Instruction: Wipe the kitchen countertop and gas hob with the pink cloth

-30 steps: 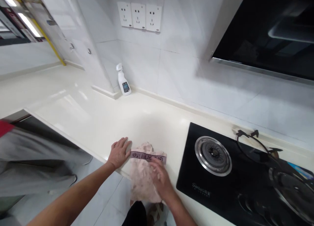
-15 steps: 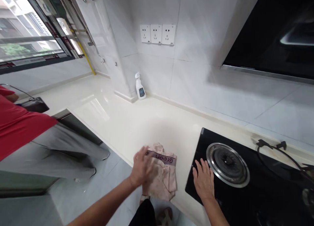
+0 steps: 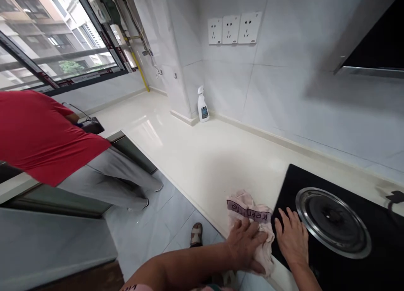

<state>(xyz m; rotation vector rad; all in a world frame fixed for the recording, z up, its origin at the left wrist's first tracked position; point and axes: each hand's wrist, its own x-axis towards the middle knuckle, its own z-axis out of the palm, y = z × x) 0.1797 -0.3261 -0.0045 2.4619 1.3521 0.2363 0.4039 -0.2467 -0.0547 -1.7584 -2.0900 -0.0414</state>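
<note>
A pink cloth (image 3: 246, 199) with a purple lettered band lies crumpled at the front of the pale countertop, close against the left edge of the black gas hob (image 3: 292, 179). My left hand (image 3: 248, 244) lies on the lower half of the cloth, its fingers spread and pressed down. Part of the cloth is hidden under that palm. Just to the right, my right hand (image 3: 292, 236) rests flat on the hob's left side with fingers apart and holds nothing. The round burner (image 3: 333, 223) with its steel ring is beside the right fingertips.
A white spray bottle (image 3: 203, 106) stands by the wall corner, below several sockets (image 3: 235, 29). A person in a red shirt (image 3: 47, 135) is at the sink on the left. A black range hood (image 3: 381, 43) hangs at upper right. The countertop (image 3: 189, 156) runs toward the window.
My left hand has come down onto the cloth, which now lies nearer the hob. My right hand stays on the hob. The view has swung left, showing more of the other person.
</note>
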